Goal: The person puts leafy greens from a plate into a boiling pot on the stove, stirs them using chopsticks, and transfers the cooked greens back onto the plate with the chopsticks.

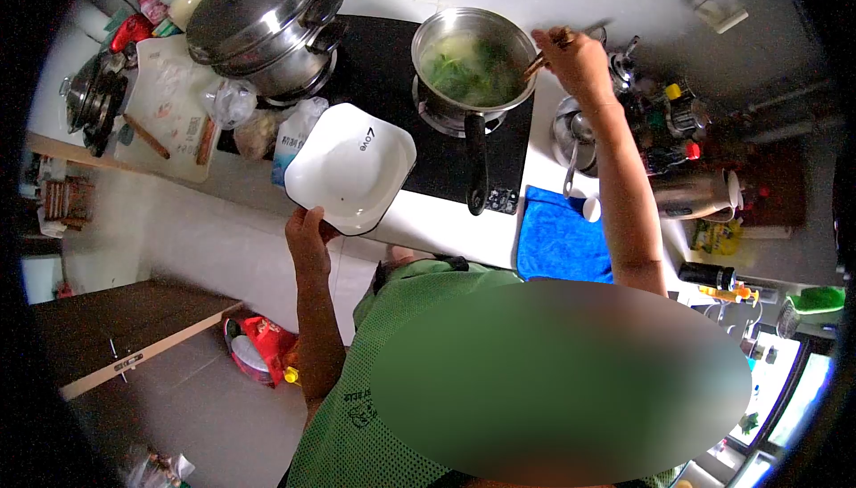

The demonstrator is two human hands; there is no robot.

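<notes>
By its near rim, my left hand (308, 240) grips a white, square-cornered bowl (332, 169) with "Love" printed inside. The bowl is tilted and shows a small dark speck in it. My right hand (578, 67) is closed around brown chopsticks (535, 65), whose lower ends reach the right rim of a steel saucepan (428, 87). Leafy greens (453, 67) lie in pale, steaming liquid inside the pan. Its black handle (477, 163) points toward me.
A large lidded steamer pot (290, 69) stands left on the black cooktop (374, 51). Further left is a cutting board (165, 100). A blue cloth (562, 238), a metal ladle (572, 167) and several bottles sit right. An open cabinet door (134, 336) juts out below left.
</notes>
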